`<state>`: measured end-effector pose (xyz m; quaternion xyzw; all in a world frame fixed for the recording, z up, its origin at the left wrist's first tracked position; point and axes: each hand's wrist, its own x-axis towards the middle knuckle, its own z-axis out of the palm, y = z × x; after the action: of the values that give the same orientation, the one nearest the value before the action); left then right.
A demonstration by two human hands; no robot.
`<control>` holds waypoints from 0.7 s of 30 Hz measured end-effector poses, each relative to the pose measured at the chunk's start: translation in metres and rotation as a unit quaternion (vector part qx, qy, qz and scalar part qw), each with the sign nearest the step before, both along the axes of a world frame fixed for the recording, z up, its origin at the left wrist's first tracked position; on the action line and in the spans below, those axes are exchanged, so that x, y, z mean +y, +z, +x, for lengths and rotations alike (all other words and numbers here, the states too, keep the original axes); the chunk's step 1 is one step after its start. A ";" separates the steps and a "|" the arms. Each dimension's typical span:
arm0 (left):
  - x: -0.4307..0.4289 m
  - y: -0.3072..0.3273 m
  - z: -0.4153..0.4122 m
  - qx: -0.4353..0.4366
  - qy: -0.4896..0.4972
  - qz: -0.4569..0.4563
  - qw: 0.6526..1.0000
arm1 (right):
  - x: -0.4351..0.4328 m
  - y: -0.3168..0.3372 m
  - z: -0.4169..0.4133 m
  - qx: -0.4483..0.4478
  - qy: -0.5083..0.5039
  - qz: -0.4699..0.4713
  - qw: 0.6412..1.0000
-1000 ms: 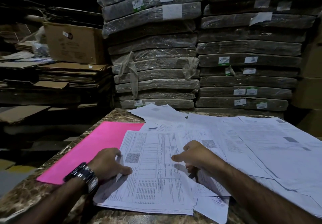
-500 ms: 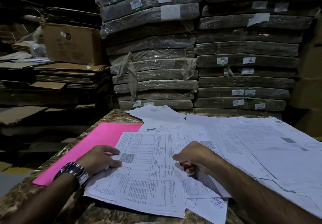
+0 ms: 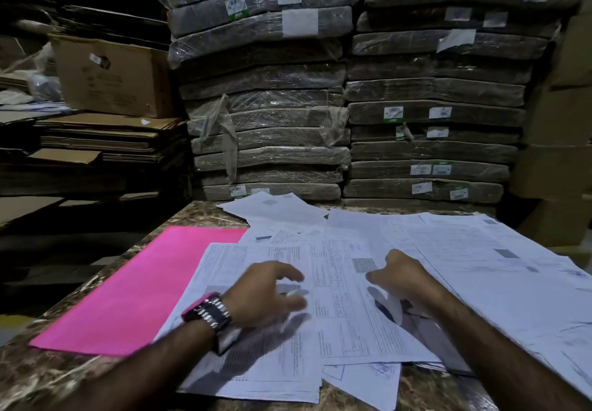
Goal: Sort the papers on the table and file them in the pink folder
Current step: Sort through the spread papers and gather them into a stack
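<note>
The pink folder (image 3: 128,292) lies shut and flat on the left part of the marble table (image 3: 48,378). Loose printed papers (image 3: 480,266) are spread in overlapping layers across the middle and right. My left hand (image 3: 266,292), with a metal watch on the wrist, hovers blurred over a table-printed sheet (image 3: 256,362), its fingers spread and holding nothing. My right hand (image 3: 400,279) rests on the pile in the middle, thumb pointing left. Its fingers curl under the raised edge of a sheet (image 3: 339,314), and a dark gap shows below.
Two tall stacks of plastic-wrapped brown bundles (image 3: 272,106) rise right behind the table's far edge. A cardboard box (image 3: 112,77) sits on flattened cardboard (image 3: 96,141) at the left. More cartons (image 3: 557,167) stand at the right. Some papers overhang the near edge.
My left hand left the left edge of the printed sheet and swept right, over the sheet toward the middle. The right hand stayed on the pile.
</note>
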<state>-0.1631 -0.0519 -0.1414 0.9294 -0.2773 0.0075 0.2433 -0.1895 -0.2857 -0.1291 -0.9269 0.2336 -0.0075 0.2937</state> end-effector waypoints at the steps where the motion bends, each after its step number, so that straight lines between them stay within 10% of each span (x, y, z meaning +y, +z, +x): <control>1: -0.011 -0.003 0.000 0.008 -0.015 0.007 1.000 | -0.003 -0.002 0.001 0.004 -0.004 -0.006 1.000; 11: -0.044 -0.014 -0.008 -0.003 -0.042 0.074 0.996 | -0.007 -0.007 0.005 0.025 -0.024 0.233 0.972; 21: -0.063 -0.028 -0.034 -0.109 -0.152 0.099 0.977 | -0.020 -0.008 0.000 -0.018 -0.012 0.134 0.991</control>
<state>-0.1971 -0.1152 -0.1691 0.8894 -0.4397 0.0439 0.1167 -0.1893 -0.3054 -0.1371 -0.8760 0.2382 0.0037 0.4193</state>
